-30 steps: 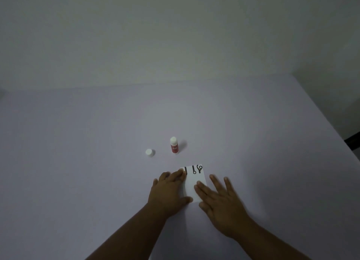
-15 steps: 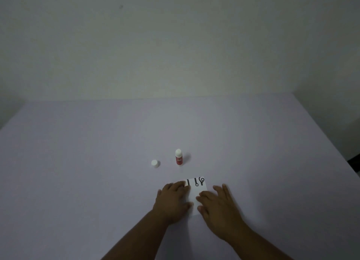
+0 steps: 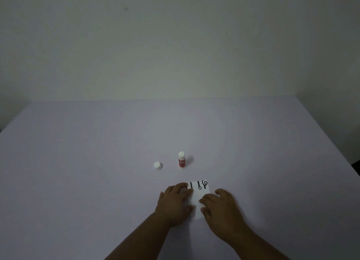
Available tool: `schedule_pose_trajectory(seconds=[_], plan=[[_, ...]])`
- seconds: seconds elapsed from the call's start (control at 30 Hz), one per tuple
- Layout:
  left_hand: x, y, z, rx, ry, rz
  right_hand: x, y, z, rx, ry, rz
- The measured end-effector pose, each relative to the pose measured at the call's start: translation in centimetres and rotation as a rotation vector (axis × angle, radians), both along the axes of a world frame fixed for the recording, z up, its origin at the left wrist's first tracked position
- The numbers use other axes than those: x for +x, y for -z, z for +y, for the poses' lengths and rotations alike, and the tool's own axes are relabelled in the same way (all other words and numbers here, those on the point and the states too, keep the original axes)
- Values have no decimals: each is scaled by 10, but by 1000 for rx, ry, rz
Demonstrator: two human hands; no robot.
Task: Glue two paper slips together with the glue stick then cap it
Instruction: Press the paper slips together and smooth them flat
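Observation:
A white paper slip (image 3: 199,196) with black marks along its far edge lies flat on the table. My left hand (image 3: 175,201) rests on its left side, fingers laid over the paper's far left corner. My right hand (image 3: 222,211) presses its right side with bent fingertips. Whether a second slip lies underneath is hidden. Beyond the paper, the red glue stick (image 3: 181,160) stands upright and uncapped, its white tip showing. Its white cap (image 3: 157,165) sits apart on the table, to the left of the stick.
The pale lilac table (image 3: 97,181) stretches wide to both sides. Its far edge meets a plain wall, and its right edge runs diagonally near the frame's right side.
My right hand's fingers went from flat on the paper to bent, drawn back toward me. My left hand stayed on the slip. The view tilted upward.

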State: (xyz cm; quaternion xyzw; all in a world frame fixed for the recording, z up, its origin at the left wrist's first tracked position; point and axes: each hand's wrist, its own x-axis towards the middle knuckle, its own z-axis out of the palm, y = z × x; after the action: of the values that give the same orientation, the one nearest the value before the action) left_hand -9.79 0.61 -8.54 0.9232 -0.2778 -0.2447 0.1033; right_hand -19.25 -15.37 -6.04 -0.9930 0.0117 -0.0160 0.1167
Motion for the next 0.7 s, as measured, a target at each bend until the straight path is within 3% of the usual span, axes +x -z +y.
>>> schedule_pose_trajectory(seconds=[0.43,0.5,0.6,0.7], plan=[[-1,-8,-3,-26,-39,8,3,5,0,-7,-15,-48],[2,-13,-8,-160,-168,-6,5,7,0,-9,-15,-59],[14,-29,-15,-456,-573,20,7,9,-1,-13,-17,-80],[36,-37,-18,-626,-762,-25,8,14,-3,-11,-37,-114]])
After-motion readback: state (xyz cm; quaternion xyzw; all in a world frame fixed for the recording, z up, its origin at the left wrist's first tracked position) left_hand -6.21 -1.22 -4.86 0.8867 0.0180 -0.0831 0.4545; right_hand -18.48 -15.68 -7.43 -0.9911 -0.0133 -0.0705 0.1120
